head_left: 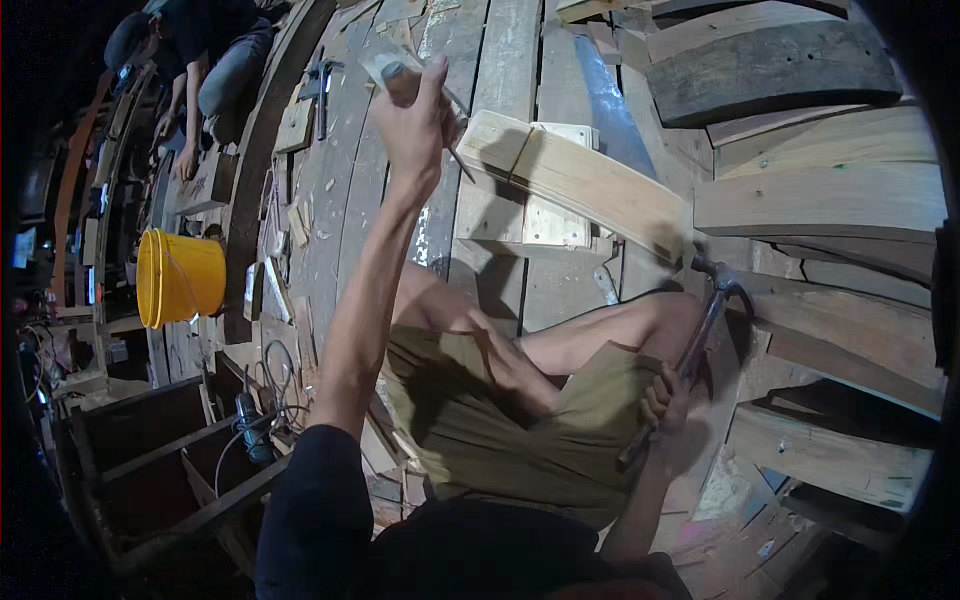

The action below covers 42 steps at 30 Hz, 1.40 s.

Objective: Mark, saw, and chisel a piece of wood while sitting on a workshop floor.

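Observation:
My left hand [412, 135] is raised over the far end of a pale curved plank [590, 185]. Its fingers wrap round what looks like a chisel [400, 82], with a rounded handle end showing above the fist and a thin dark blade pointing down toward the wood. A dark line crosses the plank near that end. The plank lies at a slant over a flat wooden block [558, 222]. By my right knee, my right hand [665, 400] grips a claw hammer [705, 315] by its handle, the head up and away from me.
Curved timbers [820, 200] are stacked along the right. A yellow bucket [180, 278] stands at left, above a partitioned wooden box [150, 440] and a corded power tool [250, 425]. Another hammer [322, 100] lies on the plank floor. Another person [215, 70] crouches at far left.

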{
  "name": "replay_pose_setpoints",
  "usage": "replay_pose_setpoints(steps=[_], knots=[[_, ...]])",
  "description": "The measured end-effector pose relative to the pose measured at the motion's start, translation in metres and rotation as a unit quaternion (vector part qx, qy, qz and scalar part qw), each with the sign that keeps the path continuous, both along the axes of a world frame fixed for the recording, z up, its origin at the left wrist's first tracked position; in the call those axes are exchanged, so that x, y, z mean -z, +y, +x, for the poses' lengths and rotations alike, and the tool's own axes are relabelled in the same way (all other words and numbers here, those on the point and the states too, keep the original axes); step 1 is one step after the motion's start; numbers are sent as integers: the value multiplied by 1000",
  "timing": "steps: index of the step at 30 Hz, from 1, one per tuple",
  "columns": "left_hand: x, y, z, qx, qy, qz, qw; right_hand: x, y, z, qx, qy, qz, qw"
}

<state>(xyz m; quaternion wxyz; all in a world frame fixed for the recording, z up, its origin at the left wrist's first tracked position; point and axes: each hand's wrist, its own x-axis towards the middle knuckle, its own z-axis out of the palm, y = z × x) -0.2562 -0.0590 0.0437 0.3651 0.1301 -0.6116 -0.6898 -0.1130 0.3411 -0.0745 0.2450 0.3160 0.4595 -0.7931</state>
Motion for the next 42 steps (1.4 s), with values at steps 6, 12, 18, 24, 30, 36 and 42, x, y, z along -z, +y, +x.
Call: replay_pose_setpoints(steps=[6, 12, 18, 24, 30, 36, 42], knots=[[27, -24, -85, 205, -313, -204, 905, -15, -6, 2, 23, -60, 53, 997], [131, -43, -120, 317, -69, -602, 729, 5, 5, 6, -12, -56, -26, 998], [121, -33, -70, 248, -203, -660, 680, -3, -5, 4, 22, -51, 53, 997], [141, -22, -12, 154, -208, -585, 769, 2, -5, -1, 40, -10, 17, 999], [139, -23, 11, 144, -193, -564, 790, 12, 0, 3, -5, 50, -59, 997], [137, -25, 21, 260, -134, -569, 769, 11, 2, 5, -12, 54, -25, 998], [137, -36, 14, 319, -93, -604, 725, -17, -18, 2, 5, -13, 89, 996]])
